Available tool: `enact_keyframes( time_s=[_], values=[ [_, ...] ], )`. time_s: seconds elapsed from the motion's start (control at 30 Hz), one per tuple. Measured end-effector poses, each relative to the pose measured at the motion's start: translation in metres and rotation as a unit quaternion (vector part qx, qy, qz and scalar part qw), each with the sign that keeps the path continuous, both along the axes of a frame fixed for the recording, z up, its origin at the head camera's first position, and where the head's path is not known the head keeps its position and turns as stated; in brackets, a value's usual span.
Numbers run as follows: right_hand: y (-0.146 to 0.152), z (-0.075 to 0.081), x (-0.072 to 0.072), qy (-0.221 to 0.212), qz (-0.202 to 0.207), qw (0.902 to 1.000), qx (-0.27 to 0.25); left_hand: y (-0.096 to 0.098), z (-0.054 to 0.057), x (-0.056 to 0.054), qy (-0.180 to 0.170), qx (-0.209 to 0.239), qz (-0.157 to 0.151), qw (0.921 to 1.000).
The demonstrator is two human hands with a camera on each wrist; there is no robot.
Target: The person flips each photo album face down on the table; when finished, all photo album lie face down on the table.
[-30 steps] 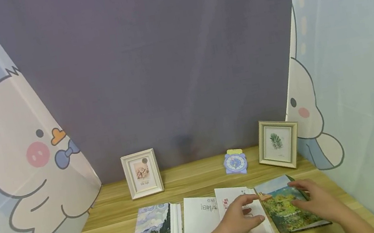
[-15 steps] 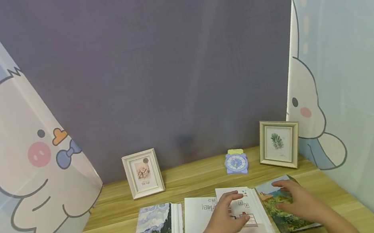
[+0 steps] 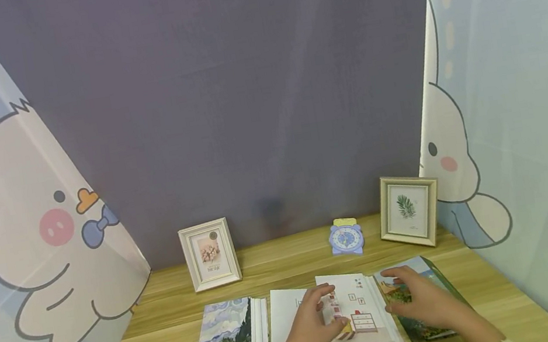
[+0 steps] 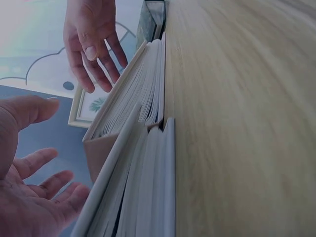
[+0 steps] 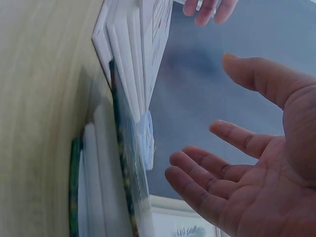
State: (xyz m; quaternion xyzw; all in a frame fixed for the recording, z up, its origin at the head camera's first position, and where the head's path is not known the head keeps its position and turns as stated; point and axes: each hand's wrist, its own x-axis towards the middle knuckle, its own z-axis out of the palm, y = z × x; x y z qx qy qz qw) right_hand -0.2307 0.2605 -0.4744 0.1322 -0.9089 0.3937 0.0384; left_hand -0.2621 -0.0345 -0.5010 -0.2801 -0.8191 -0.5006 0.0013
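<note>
Grey curtain [image 3: 244, 110] hangs behind a wood-grain bench [image 3: 285, 268]. On it lie, left to right, a cloud-landscape photo album [image 3: 224, 338], a lettered white album [image 3: 283, 312], a dresser-print white album [image 3: 365, 311] and a green-landscape photo album [image 3: 417, 328]. Behind them stand a flower-picture frame [image 3: 210, 255] and a leaf-picture frame [image 3: 409, 211]. The left hand [image 3: 308, 328] hovers over the white albums, the right hand [image 3: 423, 297] over the green-landscape one, each grip spread. A blue clock [image 3: 346, 239] sits between the frames
</note>
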Motion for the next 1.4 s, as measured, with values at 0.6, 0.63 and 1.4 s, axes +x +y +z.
enact_keyframes(
  time_s=[0.6,0.63,1.4],
  values=[
    [-0.027,-0.004,-0.010,0.002,0.067,0.9977,0.011,-0.031,-0.008,0.005,-0.058,0.018,0.015,0.9980],
    [-0.029,-0.005,-0.010,0.008,0.069,0.9975,0.016,-0.032,-0.008,0.005,-0.066,0.021,0.015,0.9975],
    [-0.054,-0.018,-0.014,0.015,0.104,0.9905,0.089,-0.032,-0.011,0.011,-0.128,0.045,-0.022,0.9905]
  ],
)
